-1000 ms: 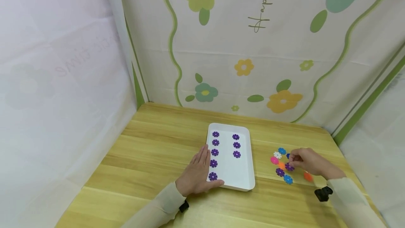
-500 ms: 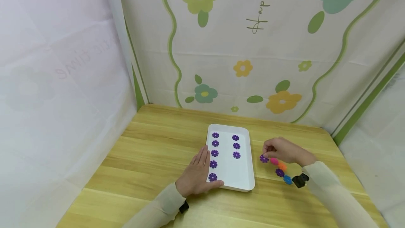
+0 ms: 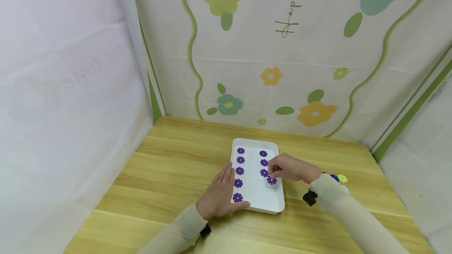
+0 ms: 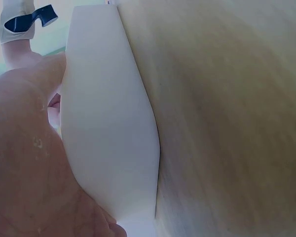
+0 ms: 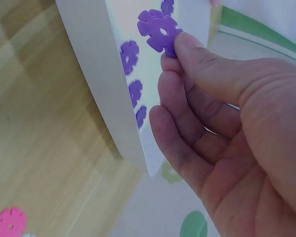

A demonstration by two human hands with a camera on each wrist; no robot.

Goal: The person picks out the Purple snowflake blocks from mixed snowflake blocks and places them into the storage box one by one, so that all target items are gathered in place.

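A white rectangular tray (image 3: 252, 191) lies on the wooden table, with two columns of purple snowflake discs in it: several at the left and three at the right, topped by one disc (image 3: 263, 153). My right hand (image 3: 291, 167) is over the tray's right side and pinches another purple snowflake disc (image 5: 160, 30) between thumb and index finger, just below the right column. My left hand (image 3: 219, 195) rests against the tray's near left corner with straight fingers along its left side and the thumb on the near rim. In the left wrist view the tray's outer wall (image 4: 106, 113) fills the middle.
Loose snowflake discs in other colours lie right of the tray, partly hidden by the right forearm; a yellow one (image 3: 342, 178) and a pink one (image 5: 11, 222) show. A flower-printed cloth (image 3: 247, 58) hangs behind the table (image 3: 169, 183).
My right hand has taken a purple snowflake disc from the loose pile and carried it left, over the tray. My left hand stays where it was.
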